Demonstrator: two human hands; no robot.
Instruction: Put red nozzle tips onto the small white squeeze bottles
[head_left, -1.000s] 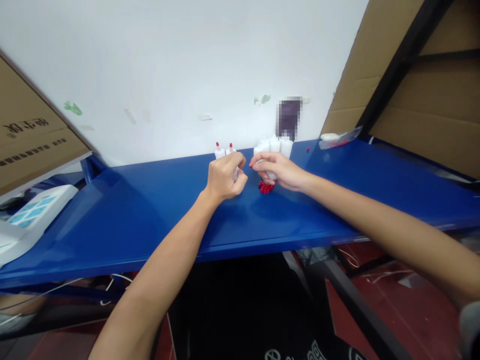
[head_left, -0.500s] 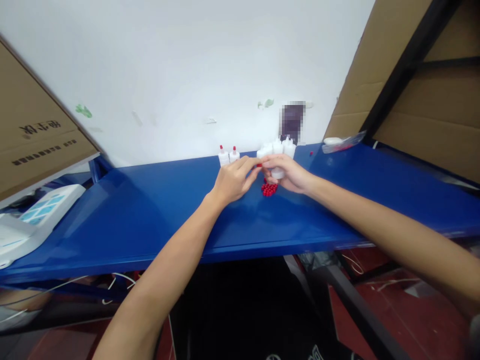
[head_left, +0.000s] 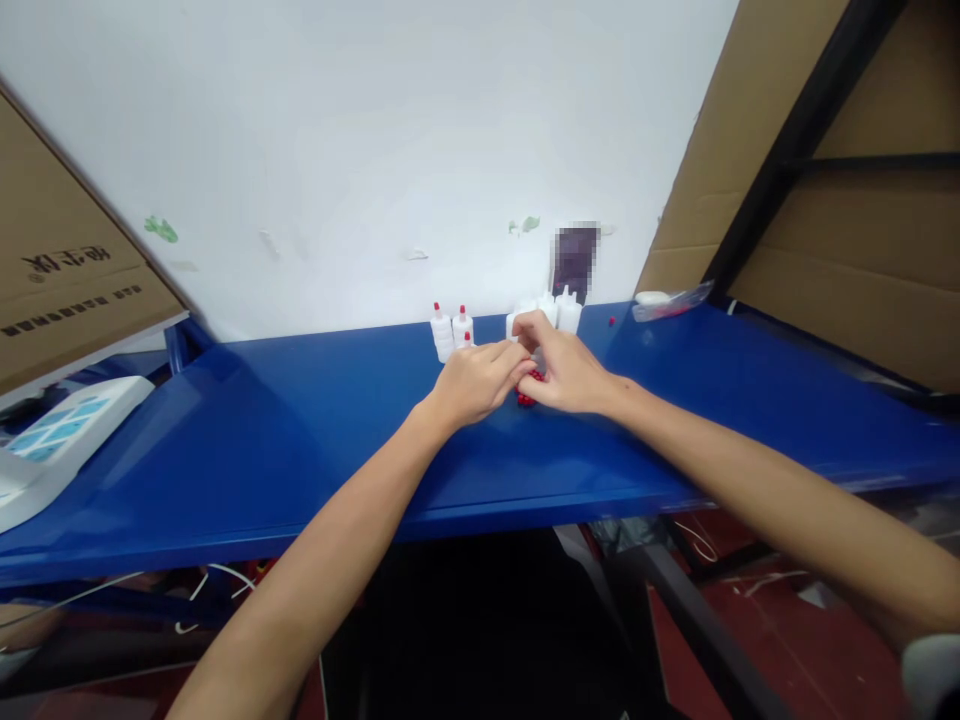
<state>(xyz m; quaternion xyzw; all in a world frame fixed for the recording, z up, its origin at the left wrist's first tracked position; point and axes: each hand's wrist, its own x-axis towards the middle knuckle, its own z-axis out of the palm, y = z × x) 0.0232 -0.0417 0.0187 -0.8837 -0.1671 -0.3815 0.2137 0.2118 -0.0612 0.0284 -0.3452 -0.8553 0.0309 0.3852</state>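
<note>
My left hand [head_left: 480, 383] and my right hand [head_left: 570, 372] meet fingertip to fingertip above the table, both closed. Between the curled fingers of my right hand shows a pale sliver of a white squeeze bottle, mostly hidden. What my left fingers pinch is covered. Right under the hands lies a pile of small red caps [head_left: 526, 398], partly hidden. Behind my left hand stand white squeeze bottles with red tips, one at the left [head_left: 442, 335] and another beside it [head_left: 463, 328]; a third red tip [head_left: 467, 338] peeks over my knuckles. Several white bottles [head_left: 569, 313] without red tips stand behind my right hand.
The blue table [head_left: 300, 430] runs along a white wall [head_left: 337, 180]. A single red cap [head_left: 612, 321] and a clear plastic bag [head_left: 673, 302] lie at the back right. At the left are a white device [head_left: 97, 425] and a cardboard box [head_left: 67, 260].
My right hand has turned, and the white bottle that showed plainly in it is now largely covered. Both hands are closer together. A third red tip has come into sight; the view has shifted slightly.
</note>
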